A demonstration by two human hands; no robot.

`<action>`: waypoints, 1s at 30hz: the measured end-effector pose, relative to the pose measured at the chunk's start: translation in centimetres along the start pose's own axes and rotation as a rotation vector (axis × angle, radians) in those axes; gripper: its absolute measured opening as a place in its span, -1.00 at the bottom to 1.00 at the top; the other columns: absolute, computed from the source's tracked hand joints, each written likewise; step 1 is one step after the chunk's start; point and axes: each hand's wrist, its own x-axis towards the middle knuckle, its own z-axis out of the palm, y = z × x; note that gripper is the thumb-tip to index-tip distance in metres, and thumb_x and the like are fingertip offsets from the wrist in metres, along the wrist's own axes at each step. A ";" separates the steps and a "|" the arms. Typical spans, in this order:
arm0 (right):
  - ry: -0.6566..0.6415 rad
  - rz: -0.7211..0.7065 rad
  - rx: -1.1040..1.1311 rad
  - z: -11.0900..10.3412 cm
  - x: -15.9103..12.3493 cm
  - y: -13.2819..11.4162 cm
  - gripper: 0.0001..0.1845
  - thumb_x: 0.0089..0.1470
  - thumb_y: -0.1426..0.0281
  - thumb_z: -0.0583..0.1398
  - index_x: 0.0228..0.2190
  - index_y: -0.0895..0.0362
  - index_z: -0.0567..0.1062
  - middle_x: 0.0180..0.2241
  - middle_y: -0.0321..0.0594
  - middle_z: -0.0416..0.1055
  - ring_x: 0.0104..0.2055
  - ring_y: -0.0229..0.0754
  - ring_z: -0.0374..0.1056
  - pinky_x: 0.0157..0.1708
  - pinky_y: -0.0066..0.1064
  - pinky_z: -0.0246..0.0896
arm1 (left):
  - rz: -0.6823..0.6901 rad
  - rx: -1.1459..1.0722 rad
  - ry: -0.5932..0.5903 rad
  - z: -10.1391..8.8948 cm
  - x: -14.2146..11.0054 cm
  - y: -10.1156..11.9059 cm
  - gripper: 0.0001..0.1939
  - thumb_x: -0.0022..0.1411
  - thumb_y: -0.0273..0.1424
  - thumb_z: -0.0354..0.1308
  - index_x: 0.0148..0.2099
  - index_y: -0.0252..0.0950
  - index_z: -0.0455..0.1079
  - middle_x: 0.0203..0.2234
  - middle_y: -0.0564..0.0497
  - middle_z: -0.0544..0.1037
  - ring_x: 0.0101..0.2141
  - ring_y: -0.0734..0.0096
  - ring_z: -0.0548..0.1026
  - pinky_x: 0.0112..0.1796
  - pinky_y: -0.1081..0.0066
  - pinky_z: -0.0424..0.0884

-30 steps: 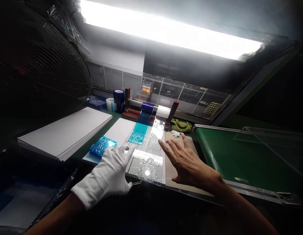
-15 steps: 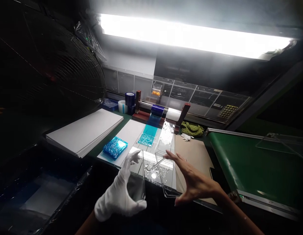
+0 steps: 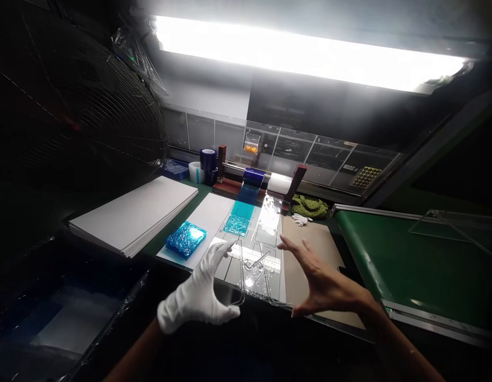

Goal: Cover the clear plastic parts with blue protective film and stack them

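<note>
Fingertips and thumb of the gloved left hand span a clear panel edgewise, while the bare right hand spans a second clear piece — both above the bench's near edge; whether they join, I cannot tell. Blue-wrapped stack lies left, brown board right — film rolls behind.

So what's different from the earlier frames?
Gloved left hand no longer overlaps the blue stack. Both it and the right hand turned from palms-down to thumbs low, fingers raised. Clear pieces now show between them; grip unclear. Stack, film rolls, paper pile unchanged.
</note>
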 end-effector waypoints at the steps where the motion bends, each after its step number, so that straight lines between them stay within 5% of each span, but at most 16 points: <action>1: 0.007 -0.001 -0.077 -0.6 0.2 -0.4 0.38 -0.29 0.01 0.33 0.24 0.11 -0.46 0.18 0.06 0.07 0.23 0.19 -0.02 0.18 0.24 -0.64 | -0.011 0.140 -0.062 -0.8 0.5 0.0 0.15 -0.24 -0.07 0.26 0.32 -0.21 -0.26 0.10 -0.20 0.16 0.07 -0.03 0.20 0.06 0.04 0.17; 6: -0.010 -0.056 -0.404 -2.7 2.9 -4.2 0.36 -0.37 0.16 0.39 0.26 0.14 -0.31 0.05 0.07 0.24 0.11 0.27 0.11 0.16 0.29 -0.70 | -0.003 0.803 -0.425 -2.0 4.2 1.2 0.15 -0.51 -0.09 0.30 0.20 -0.43 0.12 -0.16 -0.31 0.37 -0.26 -0.12 0.38 -0.25 -0.01 0.30; 9: -0.056 -0.066 -0.438 -3.0 3.8 -4.6 0.37 -0.40 0.18 0.40 0.26 0.18 -0.27 0.00 0.08 0.28 0.07 0.27 0.15 0.15 0.29 -0.72 | 0.031 0.910 -0.473 -1.7 5.1 1.5 0.09 -0.52 -0.14 0.32 0.13 -0.52 0.20 -0.24 -0.33 0.39 -0.31 -0.14 0.38 -0.30 -0.04 0.30; 11: -0.044 -0.041 -0.360 -2.6 3.4 -3.4 0.35 -0.34 0.12 0.37 0.26 0.17 -0.31 0.04 0.07 0.24 0.12 0.25 0.10 0.14 0.28 -0.74 | -0.001 0.766 -0.368 -1.6 4.3 0.8 0.11 -0.47 -0.12 0.31 0.18 -0.45 0.11 -0.16 -0.33 0.36 -0.23 -0.19 0.37 -0.22 -0.08 0.29; 14: -0.073 0.003 -0.093 -1.0 2.0 -0.5 0.32 -0.23 0.01 0.30 0.25 0.12 -0.43 0.15 0.06 0.12 0.23 0.20 -0.03 0.15 0.26 -0.67 | -0.065 0.239 -0.209 -0.6 1.9 -1.1 0.13 -0.32 -0.04 0.29 0.26 -0.26 -0.09 0.04 -0.22 0.23 0.02 -0.10 0.25 0.00 0.01 0.23; 17: -0.181 0.046 0.163 1.2 1.1 1.6 0.34 -0.25 -0.06 0.28 0.24 0.11 -0.46 0.18 0.07 0.07 0.27 0.18 -0.13 0.18 0.22 -0.54 | -0.126 -0.259 -0.143 1.5 -0.2 -2.5 0.13 -0.16 0.01 0.23 0.30 -0.18 -0.34 0.10 -0.17 0.16 0.11 0.08 0.18 0.08 0.12 0.19; 19: -0.215 0.064 0.195 1.8 1.0 1.9 0.36 -0.27 -0.06 0.29 0.24 0.11 -0.46 0.18 0.08 0.06 0.28 0.18 -0.14 0.17 0.23 -0.57 | -0.137 -0.373 -0.143 2.3 -0.6 -2.7 0.16 -0.15 0.01 0.23 0.30 -0.19 -0.42 0.13 -0.17 0.13 0.14 0.11 0.15 0.11 0.13 0.15; 21: -0.193 0.057 0.111 1.4 1.0 1.3 0.36 -0.24 -0.03 0.29 0.23 0.13 -0.49 0.18 0.09 0.06 0.26 0.18 -0.10 0.15 0.25 -0.66 | -0.123 -0.258 -0.196 2.2 0.0 -2.5 0.15 -0.19 -0.05 0.27 0.30 -0.18 -0.34 0.14 -0.16 0.12 0.13 0.10 0.15 0.11 0.13 0.14; 26: -0.084 -0.003 -0.244 -0.7 2.0 -2.5 0.36 -0.32 0.15 0.37 0.25 0.13 -0.39 0.14 0.08 0.14 0.19 0.25 0.01 0.14 0.26 -0.79 | -0.006 0.507 -0.357 0.3 2.3 -1.1 0.13 -0.43 -0.22 0.32 0.25 -0.32 -0.01 -0.08 -0.26 0.32 -0.15 -0.16 0.33 -0.12 -0.15 0.26; 30: -0.174 -0.056 -0.208 -1.6 1.6 -2.7 0.35 -0.29 0.13 0.35 0.25 0.15 -0.39 0.19 0.09 0.06 0.21 0.22 -0.02 0.16 0.21 -0.80 | 0.066 0.557 -0.448 -0.3 1.8 -0.2 0.15 -0.43 -0.19 0.31 0.26 -0.29 -0.03 -0.07 -0.27 0.31 -0.17 -0.13 0.34 -0.16 -0.07 0.31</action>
